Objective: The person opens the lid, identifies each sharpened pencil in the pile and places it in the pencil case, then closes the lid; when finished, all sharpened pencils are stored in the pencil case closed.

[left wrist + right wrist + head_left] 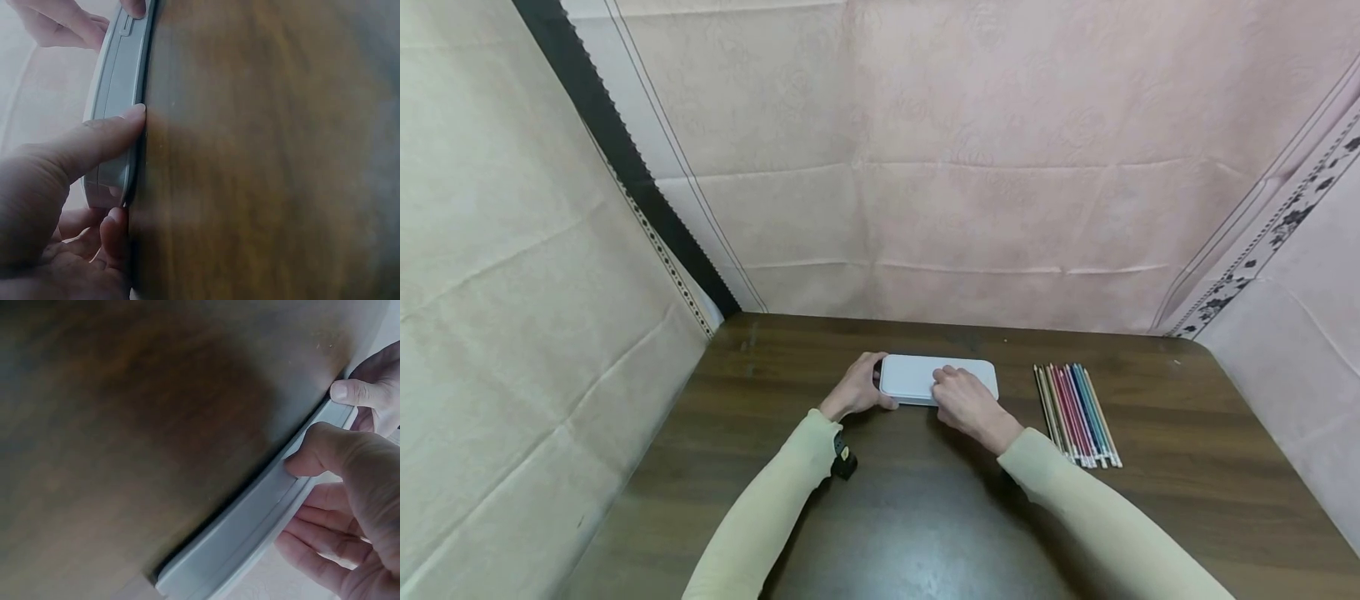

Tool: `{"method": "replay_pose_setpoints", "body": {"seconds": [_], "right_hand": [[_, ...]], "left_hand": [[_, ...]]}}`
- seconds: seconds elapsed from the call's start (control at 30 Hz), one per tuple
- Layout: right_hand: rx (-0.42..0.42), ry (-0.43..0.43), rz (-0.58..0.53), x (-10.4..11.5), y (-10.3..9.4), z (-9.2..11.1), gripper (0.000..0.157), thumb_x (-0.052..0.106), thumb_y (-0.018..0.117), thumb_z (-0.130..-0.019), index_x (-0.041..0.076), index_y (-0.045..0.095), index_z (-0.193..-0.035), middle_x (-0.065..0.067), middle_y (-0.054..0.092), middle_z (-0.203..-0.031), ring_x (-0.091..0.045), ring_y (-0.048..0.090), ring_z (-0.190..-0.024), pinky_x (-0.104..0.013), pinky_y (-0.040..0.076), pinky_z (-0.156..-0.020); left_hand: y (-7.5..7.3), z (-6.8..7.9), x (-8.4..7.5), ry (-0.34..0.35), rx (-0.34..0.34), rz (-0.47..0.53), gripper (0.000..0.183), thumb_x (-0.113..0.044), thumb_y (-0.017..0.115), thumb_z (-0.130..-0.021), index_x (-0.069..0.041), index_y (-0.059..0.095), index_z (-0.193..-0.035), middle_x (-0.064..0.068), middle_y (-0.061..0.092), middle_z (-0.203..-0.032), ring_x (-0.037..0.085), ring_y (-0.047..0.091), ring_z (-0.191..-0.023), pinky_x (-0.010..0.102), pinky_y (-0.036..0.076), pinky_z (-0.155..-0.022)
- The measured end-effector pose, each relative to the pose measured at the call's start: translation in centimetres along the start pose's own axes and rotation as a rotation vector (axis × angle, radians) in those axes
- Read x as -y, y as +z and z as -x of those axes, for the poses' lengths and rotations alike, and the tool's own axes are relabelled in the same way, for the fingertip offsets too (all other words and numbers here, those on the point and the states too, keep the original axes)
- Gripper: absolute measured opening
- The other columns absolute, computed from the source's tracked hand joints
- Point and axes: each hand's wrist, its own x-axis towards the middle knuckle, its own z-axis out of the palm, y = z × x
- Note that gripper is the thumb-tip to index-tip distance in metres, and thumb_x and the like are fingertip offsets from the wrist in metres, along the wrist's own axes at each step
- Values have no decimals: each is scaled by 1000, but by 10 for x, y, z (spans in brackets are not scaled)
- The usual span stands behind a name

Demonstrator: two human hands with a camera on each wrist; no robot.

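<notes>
A closed white case with rounded corners lies flat on the table, its long front side facing me. My left hand grips its left end; the thumb lies along the front side and the fingers wrap round the end. The right hand is at the middle of the case. Its thumb presses on the front side by a small rectangular catch, while its curled fingers are over the lid.
To the right of the case, several coloured pencils lie side by side in a row, reaching close to the right sleeve. The brown wooden table is bordered by pale cloth hangings at the back and sides.
</notes>
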Motion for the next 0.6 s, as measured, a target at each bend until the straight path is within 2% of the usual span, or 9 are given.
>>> {"method": "replay_pose_setpoints", "body": {"seconds": [0.27, 0.47, 0.6], "right_hand": [[26, -7, 8, -5, -6, -5, 9, 7, 86, -83, 7, 79, -78, -8, 69, -82, -24, 64, -76, -37, 60, -70], [42, 44, -127, -10, -13, 0, 3, 6, 86, -88, 7, 83, -89, -8, 73, -90, -21, 64, -81, -35, 62, -72], [-19, 66, -192, -18, -19, 7, 7, 8, 87, -91, 6, 84, -97, -9, 78, -99, -21, 69, -91, -36, 65, -79]], "left_hand": [[-4, -5, 0, 25, 5, -14, 102, -10, 97, -80, -2, 41, -165, 18, 47, -163, 36, 59, -138, 49, 52, -116], [-3, -5, 2, 10, 15, -15, 102, -12, 98, -80, -4, 42, -165, 18, 48, -163, 34, 58, -135, 51, 50, -117], [-2, -2, 4, 4, 15, -9, 102, -13, 98, -79, -5, 42, -165, 17, 49, -162, 34, 57, -134, 51, 50, -118]]}}
